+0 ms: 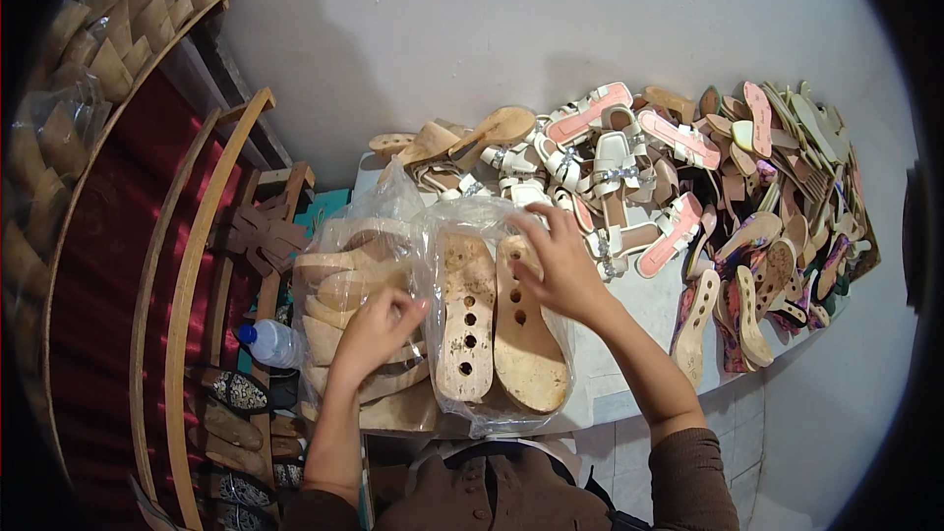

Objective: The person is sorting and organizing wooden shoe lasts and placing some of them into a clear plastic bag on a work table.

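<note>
Two pale wooden shoe soles, the left sole (464,280) and the right sole (536,359), lie side by side on the table in a clear plastic bag (497,423). Each has a row of round holes, and dark stains mark both. Over the upper part of the right sole, my right hand (565,270) is open, thumb and fingers apart. My left hand (379,334) is over another clear bag of wooden soles (344,290), its fingers loosely bent and pointing toward the left sole. I see nothing held in either hand.
White sandals (615,167) with pink or brown insoles are heaped behind the soles. More soles and straps (777,216) pile up at the right. A bottle with a blue cap (270,344) and a wooden rack of shoes (236,388) stand at the left.
</note>
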`<move>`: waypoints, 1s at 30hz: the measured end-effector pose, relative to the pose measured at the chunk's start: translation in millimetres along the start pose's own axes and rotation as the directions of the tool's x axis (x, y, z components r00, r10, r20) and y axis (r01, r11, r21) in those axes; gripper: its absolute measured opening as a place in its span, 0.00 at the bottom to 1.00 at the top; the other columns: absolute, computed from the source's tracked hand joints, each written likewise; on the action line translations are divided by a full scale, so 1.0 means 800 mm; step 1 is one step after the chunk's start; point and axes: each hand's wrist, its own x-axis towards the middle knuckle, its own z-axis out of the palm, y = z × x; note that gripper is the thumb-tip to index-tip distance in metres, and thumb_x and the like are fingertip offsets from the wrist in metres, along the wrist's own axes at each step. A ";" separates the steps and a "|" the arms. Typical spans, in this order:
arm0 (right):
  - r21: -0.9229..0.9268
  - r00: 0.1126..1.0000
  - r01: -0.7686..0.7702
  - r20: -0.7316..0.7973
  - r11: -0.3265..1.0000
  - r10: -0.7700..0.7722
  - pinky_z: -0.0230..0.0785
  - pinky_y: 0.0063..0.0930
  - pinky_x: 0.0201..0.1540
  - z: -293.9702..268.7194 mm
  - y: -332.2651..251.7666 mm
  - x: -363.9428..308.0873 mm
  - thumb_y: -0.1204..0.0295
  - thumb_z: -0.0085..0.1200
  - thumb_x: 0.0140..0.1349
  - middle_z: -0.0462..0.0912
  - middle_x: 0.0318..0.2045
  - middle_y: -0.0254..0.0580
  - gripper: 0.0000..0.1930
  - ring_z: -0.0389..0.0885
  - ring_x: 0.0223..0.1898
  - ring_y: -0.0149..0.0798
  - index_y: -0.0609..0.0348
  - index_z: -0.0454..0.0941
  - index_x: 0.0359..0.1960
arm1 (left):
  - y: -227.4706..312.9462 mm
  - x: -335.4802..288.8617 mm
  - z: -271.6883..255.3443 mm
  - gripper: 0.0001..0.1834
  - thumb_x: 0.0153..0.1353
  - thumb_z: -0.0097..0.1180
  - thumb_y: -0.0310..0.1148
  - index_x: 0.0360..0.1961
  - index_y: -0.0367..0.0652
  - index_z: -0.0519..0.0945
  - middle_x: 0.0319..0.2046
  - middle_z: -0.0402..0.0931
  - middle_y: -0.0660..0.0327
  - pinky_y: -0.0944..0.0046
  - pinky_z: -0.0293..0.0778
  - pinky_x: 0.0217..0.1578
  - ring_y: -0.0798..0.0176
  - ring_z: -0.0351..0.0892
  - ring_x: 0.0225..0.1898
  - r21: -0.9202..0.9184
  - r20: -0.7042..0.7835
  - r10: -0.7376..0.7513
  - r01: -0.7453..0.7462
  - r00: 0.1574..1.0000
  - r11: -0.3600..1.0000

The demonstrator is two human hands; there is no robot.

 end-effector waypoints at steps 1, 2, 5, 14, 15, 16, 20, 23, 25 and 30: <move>0.008 1.000 -0.001 0.009 1.000 0.001 0.57 0.44 0.54 -0.004 -0.006 -0.007 0.71 0.59 0.49 0.69 0.46 0.48 0.24 0.63 0.52 0.53 0.53 0.69 0.51 | 0.013 -0.021 -0.010 0.27 0.55 0.53 0.53 0.27 0.33 0.77 0.16 0.72 0.55 0.65 0.69 0.27 0.63 0.74 0.23 0.046 0.149 -0.180 0.175 0.972 0.984; 0.063 0.961 0.191 0.190 0.980 -0.199 0.57 0.44 0.55 -0.007 -0.012 -0.011 0.70 0.59 0.49 0.69 0.46 0.46 0.23 0.64 0.52 0.51 0.53 0.70 0.49 | 0.019 -0.038 -0.014 0.27 0.55 0.53 0.53 0.27 0.33 0.77 0.16 0.72 0.55 0.65 0.69 0.27 0.63 0.74 0.23 0.046 0.136 -0.192 0.188 0.972 0.981; 0.151 0.816 0.436 0.349 0.887 -0.460 0.55 0.45 0.57 -0.018 -0.043 -0.022 0.66 0.57 0.51 0.70 0.44 0.41 0.18 0.65 0.51 0.49 0.54 0.73 0.44 | 0.039 -0.073 -0.010 0.20 0.58 0.53 0.44 0.25 0.35 0.78 0.15 0.73 0.59 0.68 0.66 0.23 0.71 0.70 0.20 0.310 0.457 -0.196 0.051 0.868 0.949; 0.247 0.654 0.568 0.443 0.785 -0.613 0.59 0.37 0.52 -0.036 -0.082 -0.069 0.59 0.56 0.51 0.72 0.30 0.38 0.14 0.70 0.38 0.41 0.58 0.75 0.25 | 0.047 -0.128 0.011 0.19 0.59 0.51 0.41 0.23 0.33 0.78 0.15 0.75 0.60 0.70 0.67 0.22 0.72 0.72 0.19 -0.038 0.175 -0.184 0.194 0.967 0.980; 0.251 0.645 0.577 0.444 0.777 -0.622 0.59 0.37 0.52 -0.032 -0.081 -0.075 0.59 0.56 0.51 0.72 0.30 0.38 0.14 0.70 0.38 0.41 0.58 0.75 0.25 | 0.055 -0.132 0.009 0.17 0.59 0.53 0.36 0.19 0.33 0.75 0.14 0.71 0.67 0.74 0.64 0.20 0.77 0.67 0.18 -0.137 0.123 -0.215 0.231 0.969 0.963; 0.250 0.633 0.592 0.444 0.766 -0.634 0.59 0.37 0.52 -0.026 -0.081 -0.080 0.61 0.57 0.50 0.72 0.30 0.37 0.13 0.71 0.38 0.41 0.58 0.75 0.25 | 0.065 -0.135 0.005 0.17 0.59 0.53 0.35 0.19 0.33 0.74 0.14 0.71 0.67 0.73 0.62 0.19 0.78 0.65 0.17 -0.131 0.081 -0.212 0.221 0.974 0.966; 0.259 0.716 0.546 0.348 0.796 -0.605 0.61 0.37 0.49 -0.034 -0.090 -0.088 0.66 0.56 0.49 0.72 0.29 0.35 0.09 0.71 0.35 0.40 0.56 0.73 0.23 | 0.082 -0.140 0.010 0.18 0.56 0.55 0.39 0.19 0.34 0.74 0.12 0.71 0.62 0.68 0.63 0.19 0.72 0.66 0.15 0.004 -0.107 -0.152 0.153 0.983 0.988; 0.228 0.741 0.470 0.423 0.853 -0.521 0.60 0.38 0.50 -0.054 -0.081 -0.097 0.63 0.58 0.49 0.72 0.32 0.37 0.13 0.71 0.38 0.41 0.55 0.74 0.33 | 0.108 -0.151 0.037 0.18 0.55 0.56 0.39 0.18 0.35 0.72 0.11 0.68 0.62 0.65 0.63 0.19 0.61 0.66 0.14 0.281 -0.448 -0.048 0.192 0.893 0.940; 0.282 0.764 0.487 0.320 0.826 -0.560 0.57 0.41 0.53 -0.061 -0.060 -0.108 0.58 0.60 0.47 0.71 0.37 0.39 0.25 0.69 0.43 0.43 0.53 0.70 0.46 | 0.116 -0.169 0.062 0.15 0.52 0.58 0.39 0.19 0.40 0.72 0.16 0.69 0.60 0.63 0.66 0.22 0.54 0.69 0.20 0.356 -0.530 0.036 0.184 0.847 0.916; 0.169 0.777 0.457 0.402 0.873 -0.485 0.47 0.51 0.62 -0.074 0.013 -0.132 0.69 0.60 0.42 0.70 0.45 0.39 0.30 0.65 0.53 0.44 0.45 0.68 0.52 | 0.149 -0.185 0.128 0.19 0.44 0.63 0.41 0.38 0.46 0.77 0.36 0.71 0.63 0.59 0.65 0.40 0.60 0.71 0.39 0.692 -0.051 0.605 -0.409 0.794 0.595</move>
